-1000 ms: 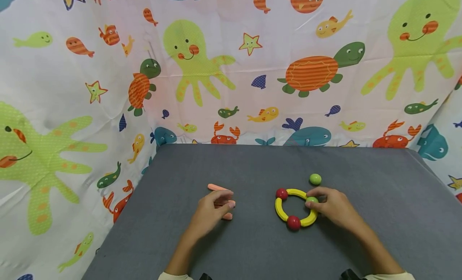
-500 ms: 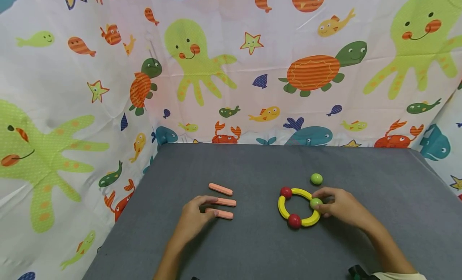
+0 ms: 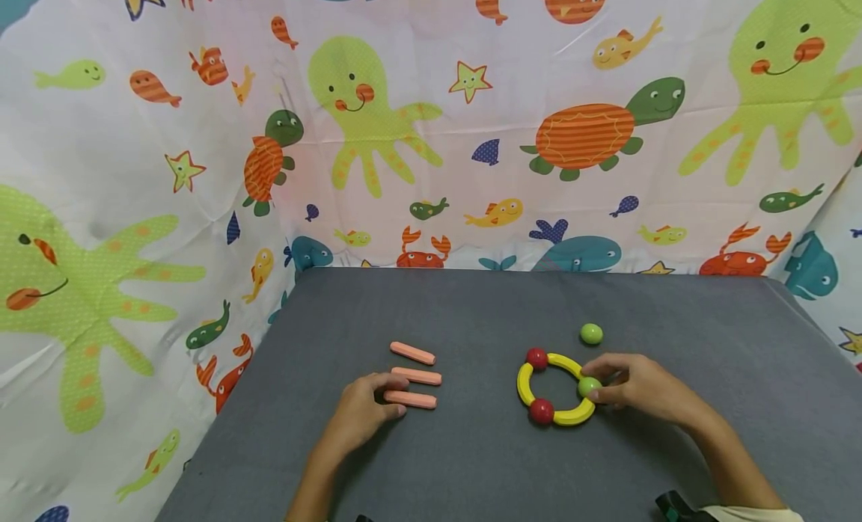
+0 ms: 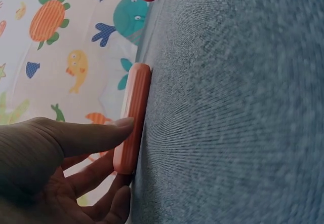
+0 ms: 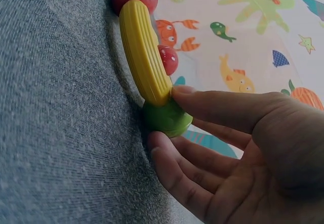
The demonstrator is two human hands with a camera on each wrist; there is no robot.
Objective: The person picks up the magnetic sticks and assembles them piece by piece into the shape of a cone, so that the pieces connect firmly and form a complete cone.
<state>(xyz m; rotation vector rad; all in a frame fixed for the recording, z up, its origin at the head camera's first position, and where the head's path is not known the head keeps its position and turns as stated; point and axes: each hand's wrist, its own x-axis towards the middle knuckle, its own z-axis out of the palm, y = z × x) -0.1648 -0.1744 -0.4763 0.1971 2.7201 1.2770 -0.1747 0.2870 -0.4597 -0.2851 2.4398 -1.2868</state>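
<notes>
Three orange sticks lie side by side on the grey table. My left hand rests at the left end of the nearest stick. In the left wrist view its thumb tip touches that stick and the fingers lie loosely below. To the right sits a ring of yellow arcs joined by two red balls and a green ball. My right hand pinches the green ball between thumb and fingers, against a yellow arc.
A loose green ball lies just behind the ring. A sea-animal patterned cloth hangs behind the table and down its left side. The table's left edge runs close to the sticks.
My left hand has drawn back toward me off the sticks, uncovering all three. The right hand has turned the ring a little, carrying the green ball nearer to me.
</notes>
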